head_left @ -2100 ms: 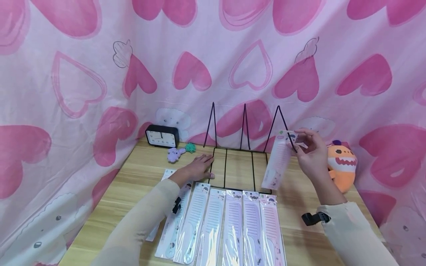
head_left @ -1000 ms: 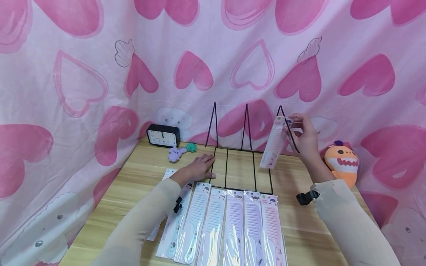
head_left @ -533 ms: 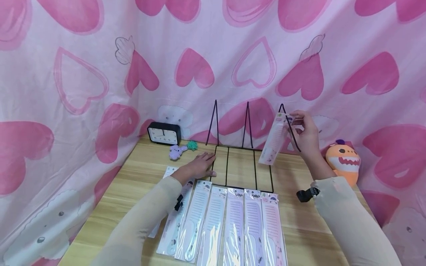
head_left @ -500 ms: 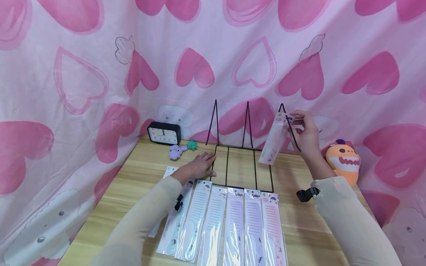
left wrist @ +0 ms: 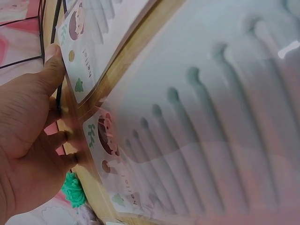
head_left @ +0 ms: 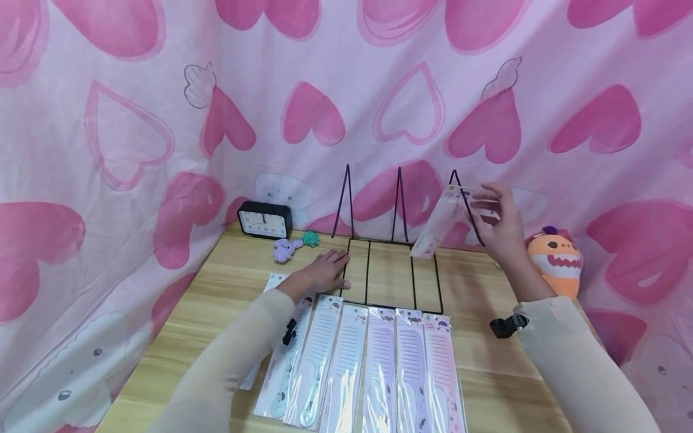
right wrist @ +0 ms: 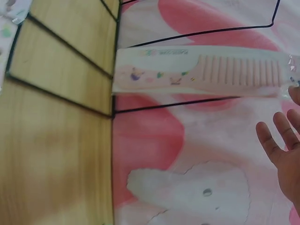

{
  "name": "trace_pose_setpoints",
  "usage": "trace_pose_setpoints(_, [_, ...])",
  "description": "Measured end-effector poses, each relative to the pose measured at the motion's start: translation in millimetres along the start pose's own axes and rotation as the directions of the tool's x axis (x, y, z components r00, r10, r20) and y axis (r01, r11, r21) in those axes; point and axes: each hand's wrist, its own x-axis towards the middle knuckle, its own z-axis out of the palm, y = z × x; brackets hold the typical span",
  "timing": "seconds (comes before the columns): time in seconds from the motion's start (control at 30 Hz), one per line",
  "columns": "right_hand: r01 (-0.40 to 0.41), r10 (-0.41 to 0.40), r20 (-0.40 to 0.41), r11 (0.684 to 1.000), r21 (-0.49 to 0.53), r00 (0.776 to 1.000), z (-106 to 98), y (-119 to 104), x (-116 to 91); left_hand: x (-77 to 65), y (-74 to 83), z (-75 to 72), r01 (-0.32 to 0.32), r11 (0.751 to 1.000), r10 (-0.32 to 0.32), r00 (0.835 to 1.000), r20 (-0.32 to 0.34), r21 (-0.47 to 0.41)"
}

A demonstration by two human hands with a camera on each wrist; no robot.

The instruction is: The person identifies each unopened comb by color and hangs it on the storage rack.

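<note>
My right hand (head_left: 503,225) is raised at the right prong of a black wire display rack (head_left: 367,273). A packaged pink comb (head_left: 437,222) hangs on that prong close to its peak, its lower end slanting left. My right fingertips are right at the card's upper right corner; in the right wrist view the other fingers (right wrist: 268,139) are spread away from the card. My left hand (head_left: 325,272) rests with extended fingers on the left side of the rack's base. Its thumb (left wrist: 54,65) lies beside a base wire and a comb package.
Several packaged combs, pale blue (head_left: 316,355), lilac (head_left: 380,361) and pink (head_left: 443,361), lie in a row before the rack. A black clock (head_left: 264,221), a purple toy (head_left: 283,251) and a green ball (head_left: 310,239) are back left. An orange plush (head_left: 557,264) sits at right.
My right hand has raised the packaged comb onto the right prong. Since half a second ago, its lower end has swung left and my right fingers have spread. My left hand stays put.
</note>
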Motion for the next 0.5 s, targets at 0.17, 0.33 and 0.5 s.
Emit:
trace_pose_setpoints(0.17, [-0.076, 0.084, 0.074, 0.991, -0.108, 0.994, -10.6, 11.6, -20.2, -1.0, -0.4, 1.6, -0.002, 1.0, 0.002, 1.0, -0.009, 0.004])
trace_pose_setpoints(0.33, [-0.082, 0.151, 0.226, 0.954, -0.288, 0.962, -18.7, 24.8, -51.4, 0.7, -2.1, 3.9, 0.003, 1.0, -0.003, 1.0, -0.015, 0.014])
trace_pose_setpoints(0.5, [-0.043, 0.206, 0.402, 0.924, -0.379, 0.892, -20.2, 37.4, -83.1, 1.9, -3.0, 4.9, -0.004, 1.0, 0.004, 1.0, -0.019, 0.026])
